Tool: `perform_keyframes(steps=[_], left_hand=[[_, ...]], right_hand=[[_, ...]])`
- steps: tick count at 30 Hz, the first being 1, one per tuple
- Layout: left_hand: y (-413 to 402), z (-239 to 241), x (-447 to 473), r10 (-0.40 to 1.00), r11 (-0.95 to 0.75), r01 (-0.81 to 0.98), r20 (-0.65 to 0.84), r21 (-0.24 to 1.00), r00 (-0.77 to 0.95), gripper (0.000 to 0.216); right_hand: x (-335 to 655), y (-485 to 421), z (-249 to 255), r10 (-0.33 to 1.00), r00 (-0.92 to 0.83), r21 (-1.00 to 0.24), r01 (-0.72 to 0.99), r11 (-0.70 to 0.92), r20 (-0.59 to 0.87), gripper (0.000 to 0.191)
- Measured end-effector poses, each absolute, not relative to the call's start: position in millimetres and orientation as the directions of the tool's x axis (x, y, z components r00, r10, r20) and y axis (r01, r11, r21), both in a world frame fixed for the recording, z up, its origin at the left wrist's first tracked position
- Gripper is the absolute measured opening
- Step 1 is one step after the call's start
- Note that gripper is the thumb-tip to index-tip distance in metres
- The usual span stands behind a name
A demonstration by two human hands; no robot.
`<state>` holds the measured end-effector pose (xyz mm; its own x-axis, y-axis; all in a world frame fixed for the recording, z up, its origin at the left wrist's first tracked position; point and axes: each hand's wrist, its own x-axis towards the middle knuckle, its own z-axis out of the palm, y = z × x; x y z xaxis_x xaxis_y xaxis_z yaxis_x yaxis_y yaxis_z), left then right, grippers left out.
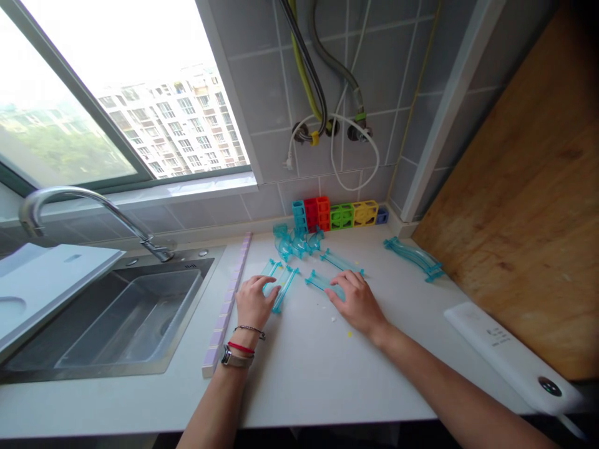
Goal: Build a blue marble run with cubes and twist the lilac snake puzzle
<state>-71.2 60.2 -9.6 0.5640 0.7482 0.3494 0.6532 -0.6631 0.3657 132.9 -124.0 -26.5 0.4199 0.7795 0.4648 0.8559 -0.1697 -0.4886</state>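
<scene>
My left hand (254, 300) rests on the white counter (304, 362), its curled fingers touching a pair of clear teal track pieces (283, 284). My right hand (356, 302) lies flat, fingers spread, over another straight teal track piece (319, 281). One more straight piece (341, 262) lies just beyond it. Curved teal pieces (294, 243) are heaped farther back. A row of colourful cube blocks (337, 214) stands against the tiled wall. A longer curved teal track (414, 257) lies at the right.
A steel sink (126, 318) with a tap (70, 202) is at the left, edged by a pale purple strip (229, 299). A white power strip (510, 355) lies at the right beside a wooden board (528, 206). Hoses and a cable hang on the wall.
</scene>
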Motion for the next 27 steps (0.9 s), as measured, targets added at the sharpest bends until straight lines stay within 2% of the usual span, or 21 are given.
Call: perform_keyframes(steps=[2,4,9,12,18,27], left_hand=[[60,-11,-70,0.771,-0.637,0.681,0.318,0.362,0.552,0.018],[61,-13,-69,0.788,-0.615,0.695,0.299,0.373,0.538,0.018],[65,-17,-70,0.818,-0.574,0.683,0.271,0.451,0.508,0.018],[66,-16,-72,0.828,-0.559,0.687,0.258,0.464,0.498,0.018],[64,-11,-73,0.833,-0.552,0.717,0.240,0.425,0.499,0.019],[60,-10,-71,0.821,-0.567,0.684,0.243,0.458,0.517,0.018]], right_hand=[[138,-121,-18,0.764,0.425,-0.464,0.866,-0.186,0.486,0.017],[145,-113,-8,0.776,0.453,-0.425,0.866,-0.265,0.439,0.020],[164,-85,12,0.848,0.521,-0.256,0.837,-0.484,0.102,0.039],[169,-74,16,0.846,0.532,-0.204,0.825,-0.527,-0.033,0.036],[166,-72,14,0.853,0.519,-0.134,0.843,-0.520,-0.043,0.022],[159,-74,11,0.886,0.464,-0.074,0.884,-0.462,0.007,0.028]])
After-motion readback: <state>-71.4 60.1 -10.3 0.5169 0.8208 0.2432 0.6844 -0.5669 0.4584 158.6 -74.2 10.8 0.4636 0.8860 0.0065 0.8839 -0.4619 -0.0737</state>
